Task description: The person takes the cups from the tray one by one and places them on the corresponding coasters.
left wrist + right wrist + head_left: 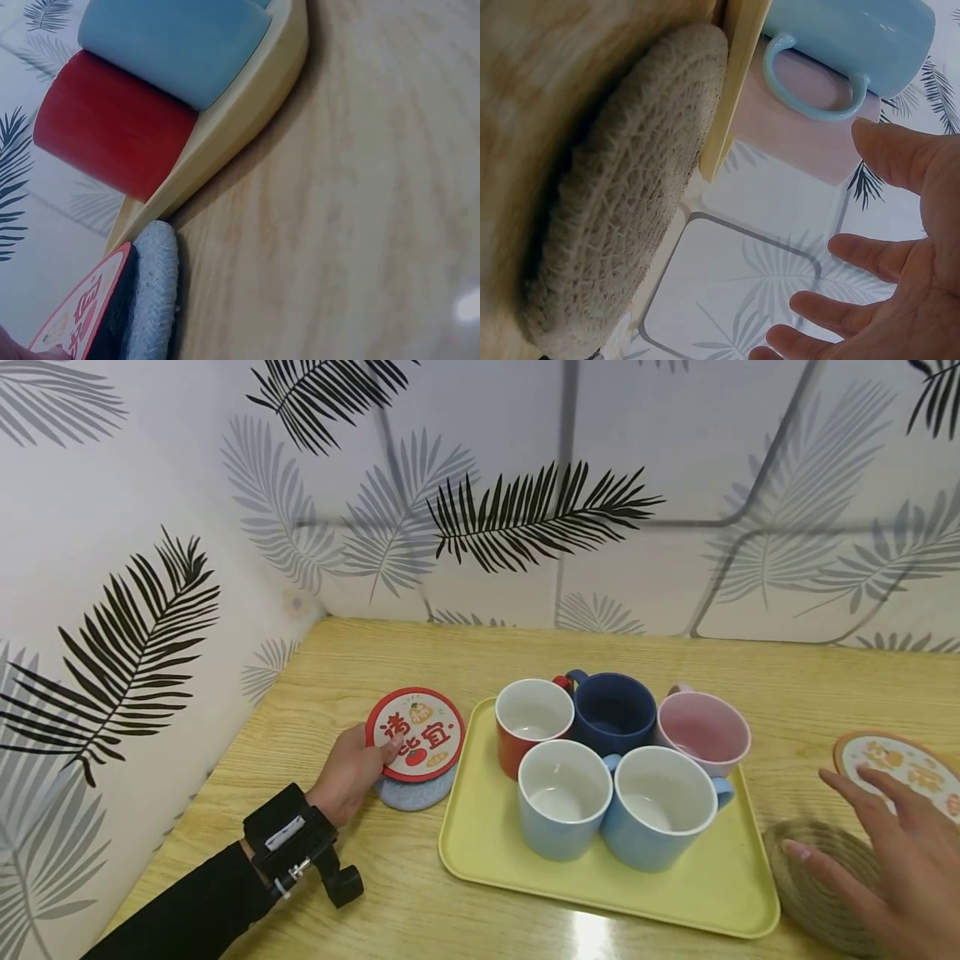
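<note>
My left hand point(354, 768) pinches a round red-rimmed coaster point(435, 714) by its left edge, thumb on top of the printed face. Below that coaster lies a round grey-blue woven coaster point(412, 795), partly covered; the left wrist view shows its thick braided edge point(156, 292). On the other side, my right hand point(911, 868) hovers with fingers spread and holds nothing. Under and beside it is a round brown woven coaster point(813, 877), partly hidden by the hand. A printed coaster with an orange-brown rim point(896, 760) lies just beyond the right fingertips.
Between the hands stands a yellow tray point(600, 893) carrying several mugs: a red one point(510, 752), a dark blue one point(615, 714), a pink one point(705, 731) and two light blue ones point(562, 818). A leaf-patterned wall covering point(510, 593) borders the wooden table at back and left.
</note>
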`<move>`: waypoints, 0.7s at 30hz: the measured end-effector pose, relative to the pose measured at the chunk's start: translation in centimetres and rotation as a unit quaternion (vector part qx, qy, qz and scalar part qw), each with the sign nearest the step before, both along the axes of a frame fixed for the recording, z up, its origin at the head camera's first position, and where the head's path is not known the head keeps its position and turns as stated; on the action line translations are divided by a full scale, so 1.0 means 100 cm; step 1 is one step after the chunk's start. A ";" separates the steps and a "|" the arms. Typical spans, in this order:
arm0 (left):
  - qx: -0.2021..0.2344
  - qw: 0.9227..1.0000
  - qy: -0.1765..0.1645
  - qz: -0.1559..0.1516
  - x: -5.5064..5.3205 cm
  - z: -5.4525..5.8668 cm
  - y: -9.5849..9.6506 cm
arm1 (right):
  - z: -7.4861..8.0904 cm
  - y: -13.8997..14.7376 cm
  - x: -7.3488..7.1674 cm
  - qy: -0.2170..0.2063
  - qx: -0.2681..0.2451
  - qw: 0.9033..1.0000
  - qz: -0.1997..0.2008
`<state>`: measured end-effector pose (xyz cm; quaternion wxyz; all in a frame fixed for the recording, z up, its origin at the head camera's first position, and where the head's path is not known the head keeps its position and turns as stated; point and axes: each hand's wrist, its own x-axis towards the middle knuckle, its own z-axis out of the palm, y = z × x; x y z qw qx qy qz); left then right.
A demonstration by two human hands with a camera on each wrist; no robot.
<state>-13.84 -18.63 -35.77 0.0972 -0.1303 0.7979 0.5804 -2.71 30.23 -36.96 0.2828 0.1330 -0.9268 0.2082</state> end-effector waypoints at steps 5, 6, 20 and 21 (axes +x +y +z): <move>0.007 1.000 0.009 -0.004 0.014 -0.001 -0.002 | -0.002 -0.002 0.003 -0.022 -0.008 1.000 0.001; 0.007 1.000 0.010 -0.004 0.016 -0.001 -0.003 | -0.002 -0.002 0.004 -0.024 -0.010 1.000 0.002; 0.009 1.000 -0.002 -0.002 0.044 -0.001 -0.009 | -0.003 -0.004 0.002 -0.035 0.005 0.999 0.014; 0.007 1.000 -0.003 -0.001 0.046 -0.001 -0.010 | -0.003 -0.004 0.002 -0.033 0.003 0.999 0.016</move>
